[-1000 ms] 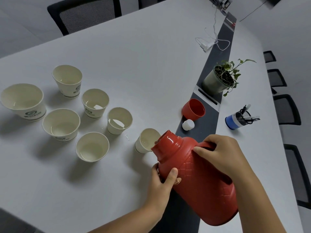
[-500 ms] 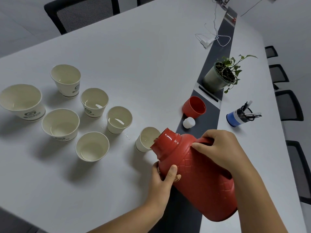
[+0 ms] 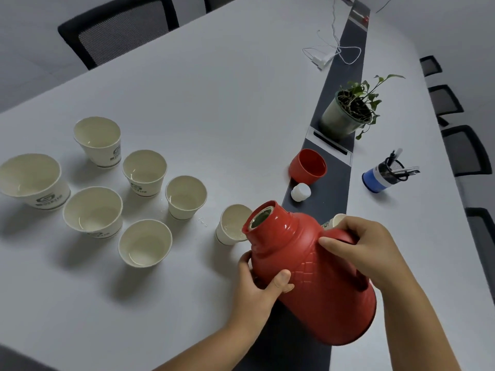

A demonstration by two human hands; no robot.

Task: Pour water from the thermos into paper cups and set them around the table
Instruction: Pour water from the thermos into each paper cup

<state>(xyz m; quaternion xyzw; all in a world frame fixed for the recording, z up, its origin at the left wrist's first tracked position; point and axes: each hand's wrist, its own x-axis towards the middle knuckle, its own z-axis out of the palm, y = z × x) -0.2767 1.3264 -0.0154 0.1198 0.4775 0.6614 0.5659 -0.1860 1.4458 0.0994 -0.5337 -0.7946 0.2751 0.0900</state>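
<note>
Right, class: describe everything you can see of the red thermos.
The red thermos looks like glossy plastic, with a quilted pattern on its body and a ribbed neck. Its mouth is uncapped, tilted toward a paper cup. The right hand grips its handle; the left hand holds the body below the neck. It is held above the table.

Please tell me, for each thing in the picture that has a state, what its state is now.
Thermos: open, uncapped, tilted toward the nearest cup, held off the table.
Nearest cup: upright, a little water inside.
Six other cups: upright, several show water.
Red cap: off, lying tilted on the table.
White stopper: off, on the dark strip.
Left hand: gripping the thermos body.
Right hand: gripping the handle.
</note>
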